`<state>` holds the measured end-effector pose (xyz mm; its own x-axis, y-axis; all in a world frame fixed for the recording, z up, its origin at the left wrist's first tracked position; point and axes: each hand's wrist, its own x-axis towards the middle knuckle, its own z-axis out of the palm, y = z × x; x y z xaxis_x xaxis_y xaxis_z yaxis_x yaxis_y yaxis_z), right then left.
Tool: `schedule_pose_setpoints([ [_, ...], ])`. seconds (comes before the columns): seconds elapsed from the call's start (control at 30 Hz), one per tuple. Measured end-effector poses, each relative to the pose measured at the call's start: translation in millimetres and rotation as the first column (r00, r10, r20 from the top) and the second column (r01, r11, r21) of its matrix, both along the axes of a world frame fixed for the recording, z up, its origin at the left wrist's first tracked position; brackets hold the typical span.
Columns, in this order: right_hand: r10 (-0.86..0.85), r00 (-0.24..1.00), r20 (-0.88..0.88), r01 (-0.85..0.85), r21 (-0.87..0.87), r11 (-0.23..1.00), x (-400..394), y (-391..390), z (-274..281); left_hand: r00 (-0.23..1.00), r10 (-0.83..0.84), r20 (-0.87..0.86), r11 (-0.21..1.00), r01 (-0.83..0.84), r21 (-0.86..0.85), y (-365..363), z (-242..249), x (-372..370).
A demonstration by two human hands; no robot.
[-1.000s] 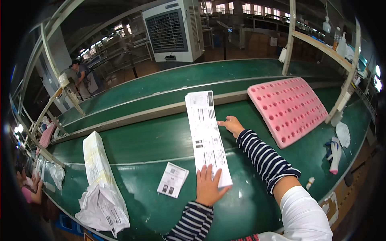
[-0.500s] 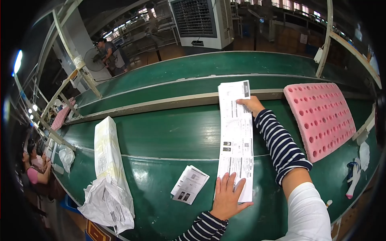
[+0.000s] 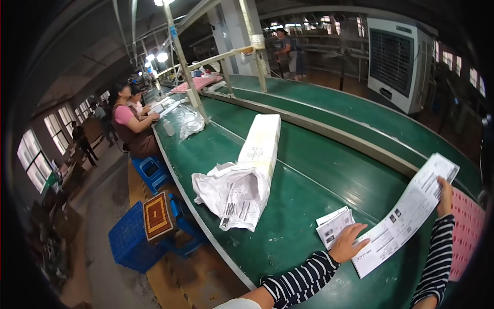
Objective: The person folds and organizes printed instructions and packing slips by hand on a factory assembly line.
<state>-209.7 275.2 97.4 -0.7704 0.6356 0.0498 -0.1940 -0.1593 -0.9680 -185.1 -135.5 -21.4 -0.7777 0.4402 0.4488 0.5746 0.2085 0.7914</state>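
A long strip of printed paper sheets point(image 3: 399, 221) slants across the right side of the green belt, its far end raised and bent. My right hand point(image 3: 445, 200) grips that far end, thumb over the printed face. My left hand point(image 3: 347, 244) lies with fingers stretched out at the strip's near left edge, its fingertips close to the paper. Just beyond it rests a small stack of printed leaflets point(image 3: 332, 226), partly covered by the hand. To the left lies a long white wrapped package point(image 3: 262, 141) with a crumpled, open bag end and printed labels.
A pink foam tray with holes point(image 3: 468, 232) is on the right behind my forearm. Seated co-workers point(image 3: 131, 121) are further along the belt point(image 3: 303, 190), near a clear plastic bag point(image 3: 192, 123). Blue stools point(image 3: 149, 172) and a blue crate point(image 3: 128, 237) stand left on the floor.
The view has swung left, bringing seated people and stools into sight. My left hand has shifted from flat on the strip to its left edge. The strip's far end is now lifted and bent.
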Motion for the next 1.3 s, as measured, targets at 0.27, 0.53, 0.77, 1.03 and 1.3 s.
schedule_pose_setpoints([
  [0.27, -0.021, 0.994, -0.112, 0.001, -0.177, 0.984, 37.2, 18.1, -60.1, 1.000, -0.017, -0.015, 1.000, 0.017, -0.017, 1.2, -20.1, -9.8],
  [0.53, 0.004, 0.978, -0.209, -0.087, -0.389, 0.917, 74.8, 20.5, -110.4, 1.000, 0.028, 0.010, 0.996, -0.027, -0.089, 3.5, 2.3, -9.5],
  [0.77, -0.011, 0.974, -0.225, -0.102, -0.484, 0.869, 89.9, 15.3, -159.7, 0.998, 0.055, 0.024, 0.992, -0.052, -0.114, 0.0, -1.9, -18.6],
  [1.03, -0.055, 0.983, -0.174, -0.039, -0.495, 0.868, 103.6, 18.0, -161.3, 0.976, 0.034, -0.216, 0.947, -0.101, -0.306, -0.8, 9.4, -6.7],
  [1.3, -0.071, 0.987, -0.144, -0.015, -0.519, 0.854, 98.3, 16.9, -156.3, 0.965, -0.157, -0.209, 0.828, 0.013, -0.561, 17.3, 27.9, 31.7],
])
